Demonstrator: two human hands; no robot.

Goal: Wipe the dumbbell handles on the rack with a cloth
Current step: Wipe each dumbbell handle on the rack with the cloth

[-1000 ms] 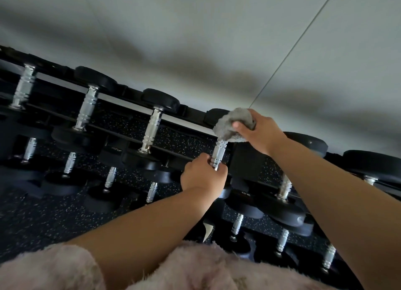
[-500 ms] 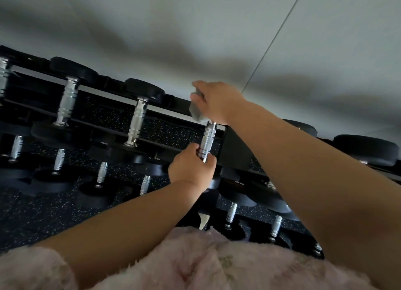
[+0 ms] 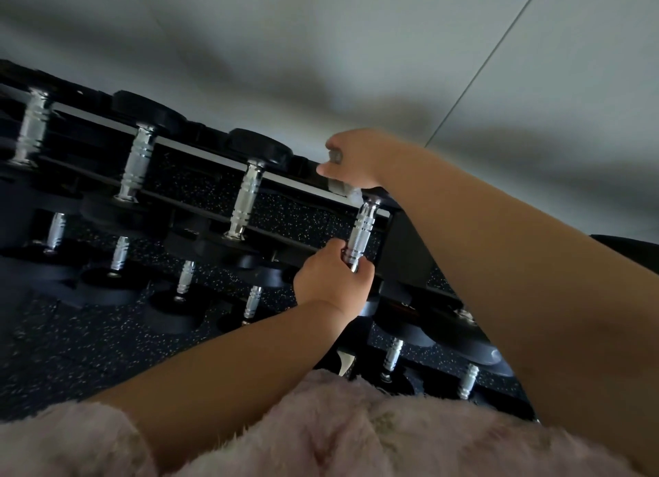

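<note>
A black dumbbell rack crosses the view at a slant, with rows of dumbbells on it. My left hand grips the lower end of one chrome handle on the top row. My right hand holds a grey cloth bunched against the upper end of that same handle, over its far black head. Most of the cloth is hidden under my fingers. Neighbouring chrome handles stand to the left.
Lower rows of dumbbells sit beneath on the rack above speckled black floor. A pale wall rises behind. More black weights lie under my right forearm. My fluffy pink clothing fills the bottom edge.
My right hand has slid up from the top of the chrome handle onto the dumbbell's far head, and now covers most of the cloth. My left hand keeps its grip on the handle's lower end.
</note>
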